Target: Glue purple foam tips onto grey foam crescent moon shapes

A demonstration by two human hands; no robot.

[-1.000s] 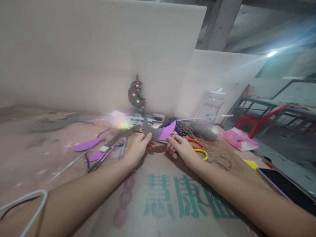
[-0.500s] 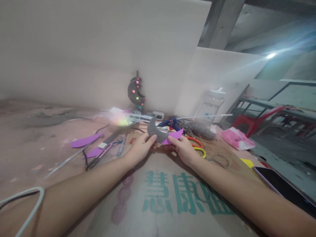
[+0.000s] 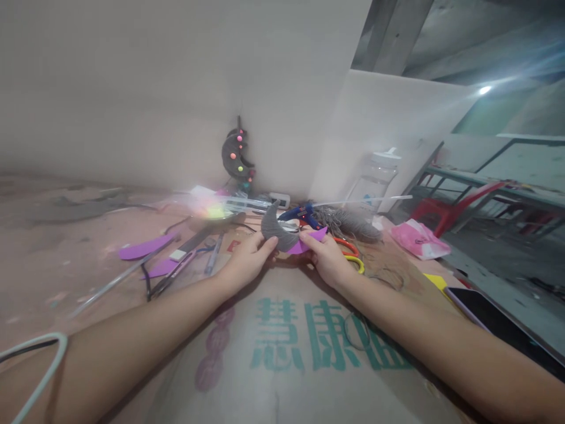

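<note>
Between both hands is a purple crescent moon cutout (image 3: 279,232), its left part wrapped in grey yarn and its right tip bare purple. My left hand (image 3: 255,252) pinches the wrapped part, thumb on top. My right hand (image 3: 321,252) grips the crescent near the bare purple end, with its fingertips partly hidden underneath. Just behind the crescent lies a blue glue gun (image 3: 304,214). A bundle of grey yarn (image 3: 348,224) rests to the right of it. Scissors with orange and yellow handles (image 3: 353,264) lie beside my right hand.
A finished grey crescent with coloured beads (image 3: 236,154) leans on the wall. Purple cutouts (image 3: 145,247), a utility knife (image 3: 180,266) and a pen (image 3: 214,254) lie left. A bottle (image 3: 375,179), pink packet (image 3: 421,238) and phone (image 3: 494,324) stand or lie right. Cardboard (image 3: 273,388) covers the front.
The view has shifted slightly, so most things sit a little higher and further left. Both hands keep their hold on the yarn-wrapped crescent, with little other visible change.
</note>
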